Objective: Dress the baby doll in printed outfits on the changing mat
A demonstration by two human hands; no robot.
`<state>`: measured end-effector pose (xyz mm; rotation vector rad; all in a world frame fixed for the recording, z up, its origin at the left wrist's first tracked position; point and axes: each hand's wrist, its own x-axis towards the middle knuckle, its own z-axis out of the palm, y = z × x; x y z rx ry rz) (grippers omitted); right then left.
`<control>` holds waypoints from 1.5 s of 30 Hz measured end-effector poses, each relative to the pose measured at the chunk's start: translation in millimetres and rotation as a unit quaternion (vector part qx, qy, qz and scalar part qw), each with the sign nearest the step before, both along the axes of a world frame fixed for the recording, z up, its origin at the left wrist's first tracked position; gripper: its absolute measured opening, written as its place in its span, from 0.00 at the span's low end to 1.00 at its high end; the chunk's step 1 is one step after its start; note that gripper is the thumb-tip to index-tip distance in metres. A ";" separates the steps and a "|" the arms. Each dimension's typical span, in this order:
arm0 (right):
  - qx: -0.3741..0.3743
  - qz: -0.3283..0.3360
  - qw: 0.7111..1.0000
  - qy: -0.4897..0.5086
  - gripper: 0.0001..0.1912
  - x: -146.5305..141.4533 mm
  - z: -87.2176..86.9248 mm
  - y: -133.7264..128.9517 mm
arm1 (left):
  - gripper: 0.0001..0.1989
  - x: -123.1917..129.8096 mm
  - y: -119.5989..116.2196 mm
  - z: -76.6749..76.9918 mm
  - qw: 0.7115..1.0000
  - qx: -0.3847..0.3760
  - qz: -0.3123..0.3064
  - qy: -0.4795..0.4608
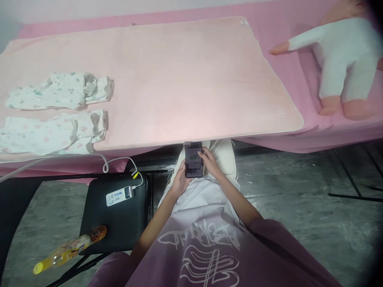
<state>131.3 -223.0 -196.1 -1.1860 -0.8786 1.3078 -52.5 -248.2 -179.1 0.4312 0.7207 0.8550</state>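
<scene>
A dark smartphone [194, 163] with a lit screen rests above my lap, just below the table's front edge. Wrapped around its lower left side is my left hand [179, 181]. My right hand [209, 160] holds the phone's right edge, with the thumb on the screen. Past the phone lies a pale pink mat [185, 83] on a pink cloth [281, 24]. Two pieces of folded, printed baby clothing, one [60, 91] behind the other [54, 131], lie on the mat's left part.
A baby doll [347, 59] in white lies at the right. On a black chair [119, 223] at my left are a white device [119, 196] with a cable [104, 159] and a yellow-capped bottle [72, 249]. Thin black metal legs [347, 175] stand at the right.
</scene>
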 end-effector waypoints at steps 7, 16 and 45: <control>-0.003 0.001 1.000 -0.007 0.16 0.5 0.9 -0.4 | 0.27 0.8 -0.2 1.1 1.000 0.008 -0.003 -0.004; -0.011 -0.006 1.000 -0.016 0.20 1.2 -1.3 0.9 | 0.27 0.5 -0.5 2.0 1.000 0.006 -0.003 -0.002; 0.031 0.106 0.991 -0.077 0.28 -21.7 32.1 -4.4 | 0.35 -44.6 -26.5 23.6 0.995 -0.019 0.060 0.080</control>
